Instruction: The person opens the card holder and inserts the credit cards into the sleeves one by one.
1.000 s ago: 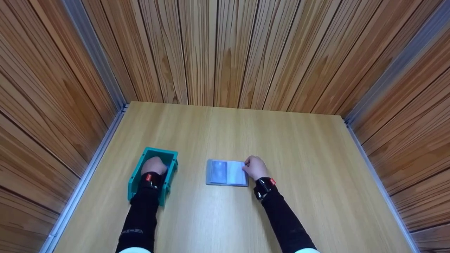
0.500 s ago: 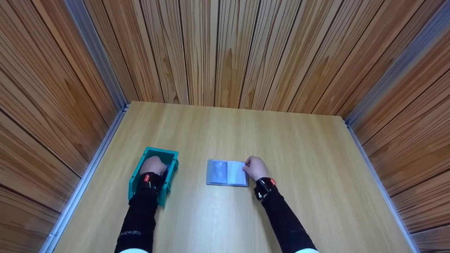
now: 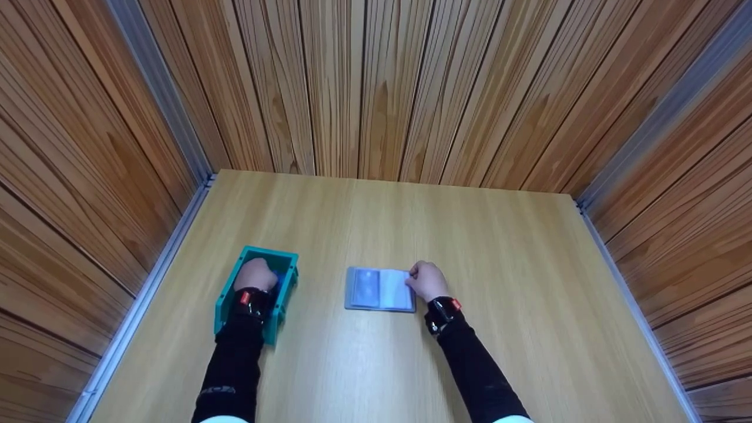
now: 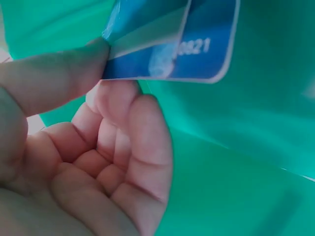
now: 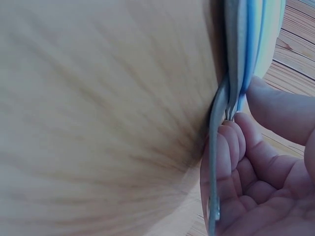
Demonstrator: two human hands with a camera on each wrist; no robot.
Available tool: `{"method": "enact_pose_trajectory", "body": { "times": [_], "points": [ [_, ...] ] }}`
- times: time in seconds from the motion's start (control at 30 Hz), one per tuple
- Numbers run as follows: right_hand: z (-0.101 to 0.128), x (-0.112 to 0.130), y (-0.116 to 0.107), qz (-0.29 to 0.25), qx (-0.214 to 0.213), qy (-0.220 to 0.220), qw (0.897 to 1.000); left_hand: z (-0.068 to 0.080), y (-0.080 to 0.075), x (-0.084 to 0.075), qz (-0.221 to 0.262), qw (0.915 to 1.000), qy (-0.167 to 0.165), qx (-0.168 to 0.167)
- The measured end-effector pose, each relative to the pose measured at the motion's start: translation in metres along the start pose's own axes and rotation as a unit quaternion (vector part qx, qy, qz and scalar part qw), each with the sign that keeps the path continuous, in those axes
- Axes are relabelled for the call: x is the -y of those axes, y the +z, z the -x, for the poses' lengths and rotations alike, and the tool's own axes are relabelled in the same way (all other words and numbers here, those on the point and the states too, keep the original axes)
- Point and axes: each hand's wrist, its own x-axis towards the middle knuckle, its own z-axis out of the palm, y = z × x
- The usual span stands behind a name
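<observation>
My left hand [image 3: 255, 274] is down inside a teal plastic bin [image 3: 291, 294] on the left of the table. In the left wrist view its thumb and curled fingers pinch blue cards [image 4: 197, 61] by a corner. They overlap, and one bears white digits. An open card holder [image 3: 367, 288] with clear sleeve pages lies flat on the table between the hands. At its right edge my right hand [image 3: 427, 280] pinches the pages between thumb and fingers. The right wrist view shows the layered sleeves [image 5: 246, 49] edge-on, with a grey strap [image 5: 212, 167] and its metal snap along the fingers.
The light wood table [image 3: 458, 229] is enclosed by wood-panelled walls [image 3: 382, 88] at the back and both sides. Grey metal rails [image 3: 141, 311] run along its side edges. The bin's walls stand close around the left hand.
My left hand has shifted very slightly forward inside the bin. The right hand and the card holder stay where they were.
</observation>
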Motion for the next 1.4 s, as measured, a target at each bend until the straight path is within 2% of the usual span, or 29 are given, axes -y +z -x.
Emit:
{"method": "enact_pose_trajectory", "body": {
  "times": [0.1,0.27,0.37,0.6,1.07,1.4],
  "points": [
    [0.000,0.000,0.000,0.005,-0.001,-0.002,1.000,0.000,-0.001,0.001,-0.003,1.0000,0.001,-0.007],
    [0.000,-0.001,0.000,0.007,-0.003,-0.003,1.000,-0.001,-0.002,0.002,0.006,0.9999,-0.012,0.001],
    [0.000,-0.001,0.000,0.006,-0.004,-0.007,1.000,-0.001,-0.002,0.002,0.003,1.0000,0.000,-0.009],
    [0.001,0.001,0.000,0.006,0.001,-0.001,1.000,0.002,-0.003,0.002,-0.012,0.9970,0.046,-0.061],
    [0.000,-0.001,0.001,0.002,-0.007,-0.014,1.000,0.006,-0.008,-0.001,-0.006,0.9941,0.055,-0.094],
    [0.001,0.000,0.000,0.005,-0.007,-0.016,1.000,0.007,-0.012,0.000,0.013,0.9946,0.063,-0.082]
  ]
}}
